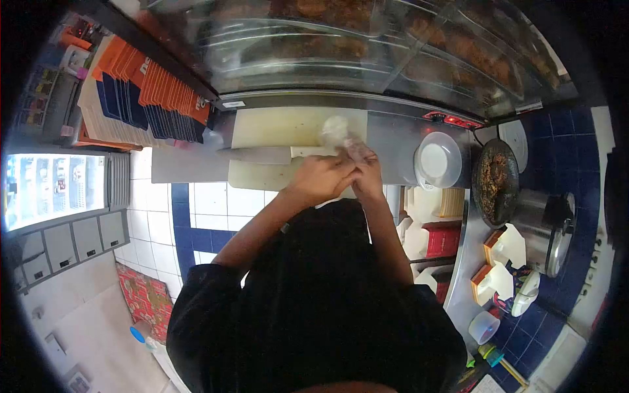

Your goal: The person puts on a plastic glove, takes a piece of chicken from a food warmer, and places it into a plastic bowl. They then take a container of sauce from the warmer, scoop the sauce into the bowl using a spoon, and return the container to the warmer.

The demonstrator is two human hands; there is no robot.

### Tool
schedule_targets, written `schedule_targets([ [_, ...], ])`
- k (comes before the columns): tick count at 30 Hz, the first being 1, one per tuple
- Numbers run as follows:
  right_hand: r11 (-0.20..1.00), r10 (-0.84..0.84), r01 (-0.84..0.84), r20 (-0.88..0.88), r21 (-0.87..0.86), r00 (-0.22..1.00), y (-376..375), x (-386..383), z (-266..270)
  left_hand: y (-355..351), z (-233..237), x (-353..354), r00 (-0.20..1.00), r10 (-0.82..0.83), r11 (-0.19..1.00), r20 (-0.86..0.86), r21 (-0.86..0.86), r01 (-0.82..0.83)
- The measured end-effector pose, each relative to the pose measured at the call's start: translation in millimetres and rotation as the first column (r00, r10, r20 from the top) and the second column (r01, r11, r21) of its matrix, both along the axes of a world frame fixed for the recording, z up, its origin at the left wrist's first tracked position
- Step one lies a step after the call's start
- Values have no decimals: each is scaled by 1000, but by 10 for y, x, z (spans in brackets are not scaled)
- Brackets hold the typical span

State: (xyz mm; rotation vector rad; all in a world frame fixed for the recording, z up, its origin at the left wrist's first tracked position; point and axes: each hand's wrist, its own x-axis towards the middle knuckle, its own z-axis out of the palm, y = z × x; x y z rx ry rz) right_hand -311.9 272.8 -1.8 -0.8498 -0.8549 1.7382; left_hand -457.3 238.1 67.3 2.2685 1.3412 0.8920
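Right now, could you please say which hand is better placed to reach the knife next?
Probably the left hand: it lies nearer the pale handle of the knife, while the right hand is farther right.

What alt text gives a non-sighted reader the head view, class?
A person's left hand and right hand meet at a blurred, whitish item over a pale cutting board. A large knife lies on the board; a glass display case stands beyond.

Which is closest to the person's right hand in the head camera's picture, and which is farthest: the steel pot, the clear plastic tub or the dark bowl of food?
Nearest to the right hand first:
1. Clear plastic tub, to its right on the counter.
2. Dark bowl, beyond the tub.
3. Steel pot, farthest right.
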Motion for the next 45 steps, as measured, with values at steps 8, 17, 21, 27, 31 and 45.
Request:
schedule_targets([
  [8, 959, 7, -135, -454, -251, 891, -22, -127, 373, 36, -41, 16, 1000, 10, 999, -19, 45, -9],
  [17, 988, -8, -44, -330, -150, 944, 66, -108, 400, 8, -110, 84, 989, 121, 985, -87, 135, -109],
  [21, 885, -181, -163, 646, 435, 742, 115, -14, 269, 68, -112, 19, 967, 197, 980, -164, 47, -192],
  [27, 702, -478, -231, 686, 673, 548, 77, -56, 307, 29, 6, -92, 990, 141, 978, -15, 157, -136],
  [31, 999, -53, 51, 77, 18, 996, 104, -172, 546, -69, 136, -64, 965, 192, 915, 178, 324, -242],
  [45, 989, 60, -68, 63, 134, 996, 314, -445, 768, 59, 56, -136, 997, 54, 935, -55, 354, -31],
])
